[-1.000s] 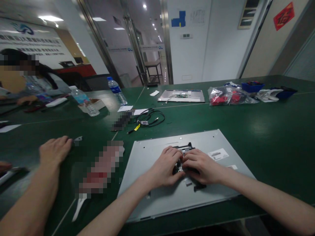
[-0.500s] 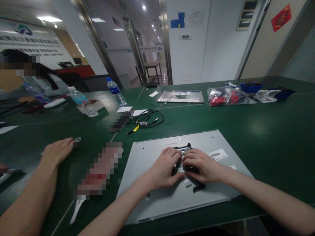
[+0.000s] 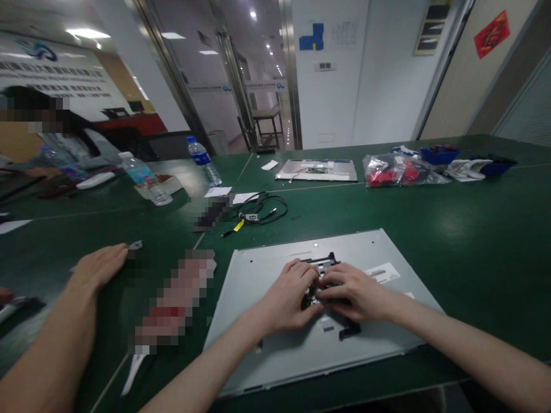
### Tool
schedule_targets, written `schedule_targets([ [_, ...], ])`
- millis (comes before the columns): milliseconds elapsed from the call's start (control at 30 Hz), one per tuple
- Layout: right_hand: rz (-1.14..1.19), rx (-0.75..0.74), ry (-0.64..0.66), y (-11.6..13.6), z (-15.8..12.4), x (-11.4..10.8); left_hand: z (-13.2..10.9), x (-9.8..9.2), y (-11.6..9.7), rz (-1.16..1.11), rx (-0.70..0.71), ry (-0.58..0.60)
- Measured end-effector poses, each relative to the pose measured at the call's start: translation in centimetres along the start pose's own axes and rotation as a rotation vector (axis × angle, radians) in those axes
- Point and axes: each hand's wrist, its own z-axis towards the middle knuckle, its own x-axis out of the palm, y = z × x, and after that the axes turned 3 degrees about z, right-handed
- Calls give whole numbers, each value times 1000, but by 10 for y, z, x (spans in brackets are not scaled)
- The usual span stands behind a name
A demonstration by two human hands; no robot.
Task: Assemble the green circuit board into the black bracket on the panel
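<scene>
A flat grey metal panel (image 3: 275,358), like the back of a display panel, lies on the table in front of me. At its middle is a black and silver bracket-like part (image 3: 349,331), largely covered by my fingers. My left hand (image 3: 289,293) is closed round the part's left side, its thumb low and its fingers curled. From the right, my right hand (image 3: 360,291) grips the same part, its fingertips almost meeting those of the left. What lies under the fingers is hidden. A white label (image 3: 382,273) sits on the panel right of my right hand.
A co-worker's forearm and hand (image 3: 101,267) rest at the left, beside a small metal piece (image 3: 135,245). Farther off are a coiled black cable (image 3: 275,212), water bottles (image 3: 203,160), a second panel (image 3: 316,170) and a plastic bag of red items (image 3: 396,169).
My right hand's fingers have shifted slightly over the part, spreading a little. My left hand stays almost in place, as does the panel.
</scene>
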Motion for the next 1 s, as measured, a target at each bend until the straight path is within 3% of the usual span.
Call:
schedule_targets([
  [1000, -6, 22, 18, 2, 2, 0, -2, -2, -1, 11, -11, 24],
])
